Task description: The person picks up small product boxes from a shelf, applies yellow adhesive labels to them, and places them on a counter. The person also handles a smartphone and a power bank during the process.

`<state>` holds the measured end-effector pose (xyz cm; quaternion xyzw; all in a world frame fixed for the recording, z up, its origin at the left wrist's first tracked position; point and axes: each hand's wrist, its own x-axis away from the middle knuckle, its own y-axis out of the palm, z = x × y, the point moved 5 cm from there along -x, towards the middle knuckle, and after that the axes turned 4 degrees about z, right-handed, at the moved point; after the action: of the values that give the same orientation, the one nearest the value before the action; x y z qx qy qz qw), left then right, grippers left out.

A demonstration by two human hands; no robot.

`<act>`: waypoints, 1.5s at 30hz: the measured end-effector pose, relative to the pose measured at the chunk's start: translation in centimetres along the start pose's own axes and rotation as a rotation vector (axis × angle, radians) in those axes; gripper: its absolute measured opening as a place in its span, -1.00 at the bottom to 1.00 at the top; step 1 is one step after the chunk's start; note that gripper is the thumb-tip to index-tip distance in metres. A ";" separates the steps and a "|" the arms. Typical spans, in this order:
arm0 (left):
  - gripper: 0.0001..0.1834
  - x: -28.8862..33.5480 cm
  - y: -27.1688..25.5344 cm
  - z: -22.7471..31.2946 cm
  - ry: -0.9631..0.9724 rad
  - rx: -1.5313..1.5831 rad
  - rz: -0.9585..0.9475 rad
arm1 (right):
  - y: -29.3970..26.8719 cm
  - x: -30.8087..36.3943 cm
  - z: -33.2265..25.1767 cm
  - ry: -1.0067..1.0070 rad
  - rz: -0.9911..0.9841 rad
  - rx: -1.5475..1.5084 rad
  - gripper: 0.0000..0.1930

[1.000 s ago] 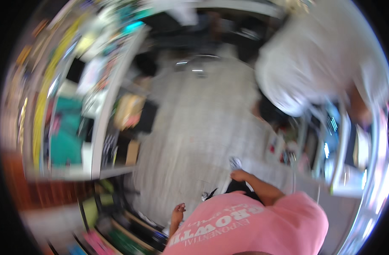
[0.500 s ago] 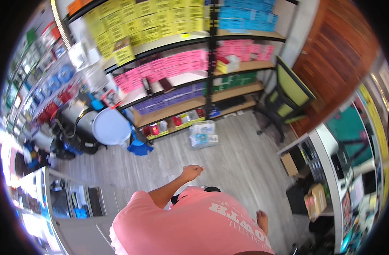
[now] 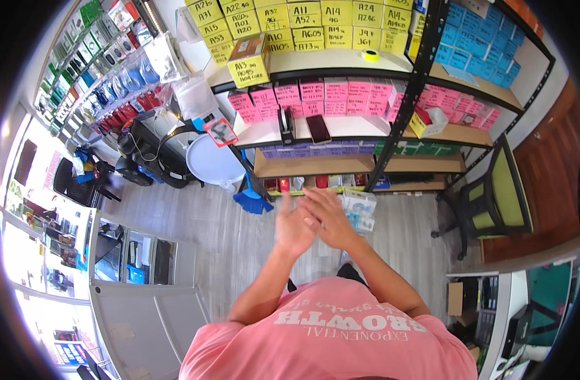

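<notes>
Head view, sole camera: landmark is the shelf rack [image 3: 421,69], black-posted, across the floor from the wearer. Stock on it is grouped by colour, presumably so one kind can be picked out at a glance: yellow boxes [image 3: 309,19] above pink boxes [image 3: 312,100], purple boxes [image 3: 328,149] lower, blue boxes [image 3: 480,47] at the rack's upper right. Box faces with handwriting point outward, likely for reading without pulling them. One yellow carton [image 3: 249,61] sits forward of its row at the rack's upper left; reason not evident. A dark phone [image 3: 318,129] lies flat on the shelf before the pink row. Broom [image 3: 252,201] leans by the rack's left foot, probably parked out of the walkway. Hands: left hand [image 3: 295,229] and right hand [image 3: 330,220] are raised together in front of the rack's base, overlapping and apparently touching. Left is open, fingers extended; right is open too, fingers loosely spread across the left's. Nothing seen gripped in either; the inner faces are partly hidden. Nearest goods by eye: clear pack [image 3: 361,204] of white and blue items at the rack's foot, partly behind the right hand, and red packets [image 3: 284,184] on its lowest shelf, beyond the fingertips. Depth gap to both uncertain.
</notes>
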<state>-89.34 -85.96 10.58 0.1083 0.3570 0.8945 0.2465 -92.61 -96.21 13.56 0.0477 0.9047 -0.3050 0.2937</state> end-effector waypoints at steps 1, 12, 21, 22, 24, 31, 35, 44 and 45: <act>-0.26 -0.9 0.4 2.5 0.088 -0.060 0.011 | -0.4 0.3 3.6 0.112 0.062 0.009 -0.45; 0.45 -25.1 0.3 24.8 1.172 -1.472 0.903 | -7.3 7.3 26.1 0.802 0.008 -0.471 -0.47; 0.27 -21.8 1.2 27.4 1.184 -0.932 0.911 | -9.9 -7.8 25.4 0.605 -0.095 -0.368 -0.55; 0.27 -21.0 1.8 27.3 1.180 -0.877 0.870 | -9.9 -9.2 24.7 0.577 -0.106 -0.340 -0.56; 0.25 -19.3 1.9 28.5 1.287 -0.782 0.664 | -8.9 -11.9 23.6 0.489 -0.078 -0.378 -0.56; 0.36 -19.4 -0.7 29.1 1.157 -0.719 0.556 | -4.7 -15.2 18.3 0.494 -0.209 -0.435 -0.56; 0.34 -24.2 -4.1 26.5 1.257 -0.916 0.630 | -3.6 -16.5 17.6 0.449 -0.235 -0.360 -0.57; 0.58 -24.8 -3.1 26.2 1.242 -1.343 0.685 | -6.9 -20.1 15.2 0.401 -0.065 -0.171 -0.58; 0.58 -24.3 -3.0 26.5 1.266 -1.370 0.659 | -7.9 -21.2 14.8 0.360 -0.019 -0.143 -0.58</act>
<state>-57.65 -81.12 27.20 -0.4619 -0.2199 0.8245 -0.2418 -69.87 -109.21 20.08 0.0721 0.9623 -0.2293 0.1271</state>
